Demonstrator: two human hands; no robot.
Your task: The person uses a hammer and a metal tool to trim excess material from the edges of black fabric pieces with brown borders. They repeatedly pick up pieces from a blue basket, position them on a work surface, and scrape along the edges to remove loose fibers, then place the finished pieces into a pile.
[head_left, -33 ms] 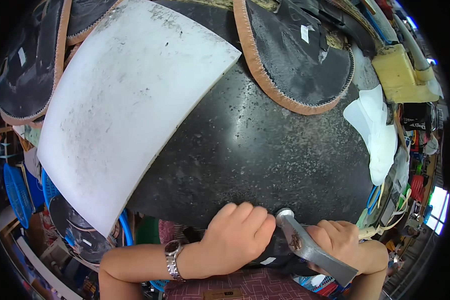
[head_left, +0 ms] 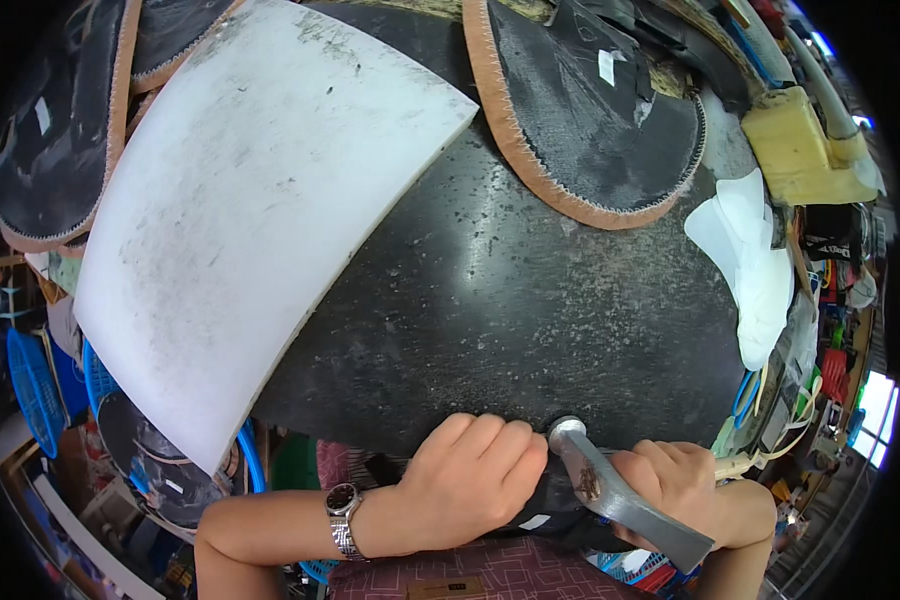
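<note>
My right hand [head_left: 675, 485] is closed, its fingers curled where the handle of the hammer [head_left: 638, 500] would run; the handle itself is hidden behind the head and my knuckles. The hammer sits at the near side of the table [head_left: 500, 320], right of the middle. Its round face points far and a little left, at the table's near edge, and its flat end slants near and right. I cannot tell whether the face touches the table.

My left hand [head_left: 475, 475] is just left of that face, fingers bent into a loose fist, knuckles up, at the same near edge. What they hold, if anything, I cannot tell. A watch [head_left: 342, 510] circles my left wrist.

Between my hands, nearer than the edge, shows a black piece [head_left: 552, 497] with a white tag, partly covered. Patterned red cloth [head_left: 530, 572] lies below it.

A white board [head_left: 250, 200] covers the table's left side, dark smudges across it. At the far right lies a stitched upper [head_left: 600, 150] with a tan rim; another upper [head_left: 55, 160] lies at the far left, beyond the board. White cutouts [head_left: 748, 265] overlap at the table's right edge, with a yellow jug [head_left: 790, 145] farther off.
</note>
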